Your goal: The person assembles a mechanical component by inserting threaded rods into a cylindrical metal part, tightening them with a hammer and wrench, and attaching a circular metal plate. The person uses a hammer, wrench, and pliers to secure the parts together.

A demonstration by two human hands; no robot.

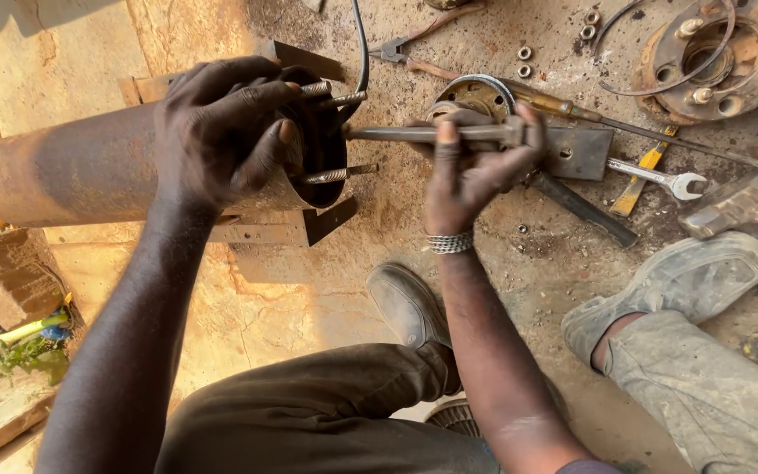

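The rusty steel cylinder (107,171) is lying on its side on the dirt floor (309,290), propped on a bit of angle iron (309,224), and it's gripped near its open end by the left hand (221,132), fingers wrapped over the top and thumb pressed on the rim. Threaded studs (339,174) can be seen sticking out of that end. A long metal rod (432,133) is held level in the right hand (475,162), fingers curled shut around it, with its tip just beside the studs. For this to go well, the rod should probably be kept square to the cylinder mouth and the tube pinned hard so it isn't rolled off its prop (fingers are best kept clear of the stud ends). A spanner (660,178), hammer (739,206) and loose nuts (525,61) are scattered nearby
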